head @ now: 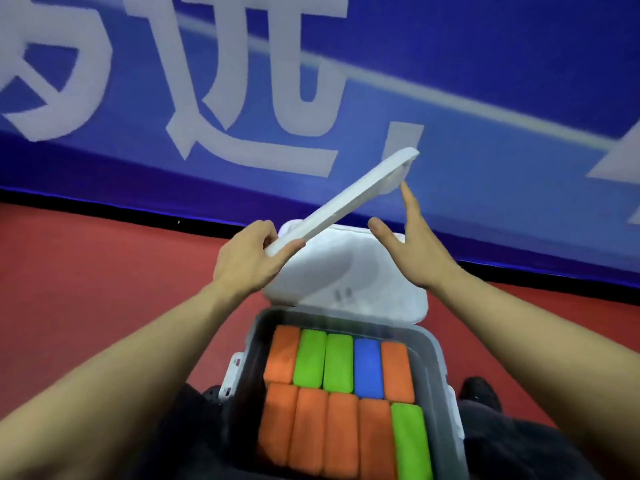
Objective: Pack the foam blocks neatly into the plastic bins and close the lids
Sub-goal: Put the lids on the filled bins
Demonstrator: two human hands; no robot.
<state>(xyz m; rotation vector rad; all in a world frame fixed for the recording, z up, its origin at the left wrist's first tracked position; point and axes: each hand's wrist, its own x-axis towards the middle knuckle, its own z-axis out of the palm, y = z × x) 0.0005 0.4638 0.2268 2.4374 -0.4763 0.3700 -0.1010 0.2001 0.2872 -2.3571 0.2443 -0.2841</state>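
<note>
**Kim:** Fingers of the left hand [247, 258] pinch the near corner of a white lid [341, 202], thumb on top, holding it tilted up in the air. Fingers of the right hand [410, 244] are straight and spread, holding nothing, with the fingertips just at the lid's far edge

**Jo:** And the foam blocks?

**Kim:** Packed. The grey bin [441, 368] sits nearest the person, lid off, with ten blocks in two tidy rows of five: orange blocks [308, 427], green blocks [323, 360] and one blue block [368, 367], all side by side and snug against each other

**Jo:** What's the white thing behind it?

**Kim:** A second bin [346, 271], white on top, on the red floor [86, 271] just past the grey one. I can't tell whether its own lid is on it, or whether the lifted lid belongs to it or to the grey bin

**Jo:** So how far along?

**Kim:** I'd say the packing of the near bin is done and closing is what remains. The lid in hand isn't seated on anything yet, and the grey bin stands uncovered. No loose blocks show on the floor
</note>
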